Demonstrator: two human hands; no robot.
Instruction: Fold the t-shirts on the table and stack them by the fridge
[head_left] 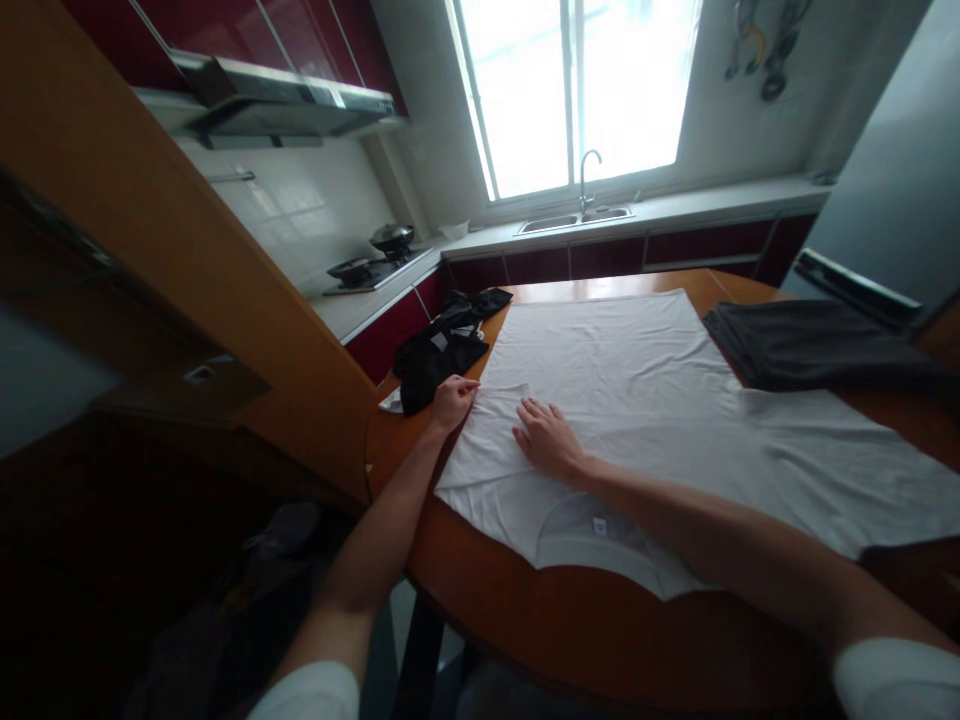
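Observation:
A white T-shirt (637, 370) lies spread on the wooden table (540, 640), its neckline with a small label facing me. The sleeve on the right stretches out toward the table's right side, while the left one is folded in over the body. My left hand (453, 402) pinches the shirt's left edge, its fingers closed on the fabric. Flat on the cloth just right of it rests my right hand (549, 440), fingers stretched out and holding nothing.
Dark crumpled clothing (442, 350) lies at the table's left edge. Folded dark grey cloth (817, 340) sits on the right. Beyond the table are a counter with a sink (574, 222), a stove with pans (391, 238), and a fridge at the right.

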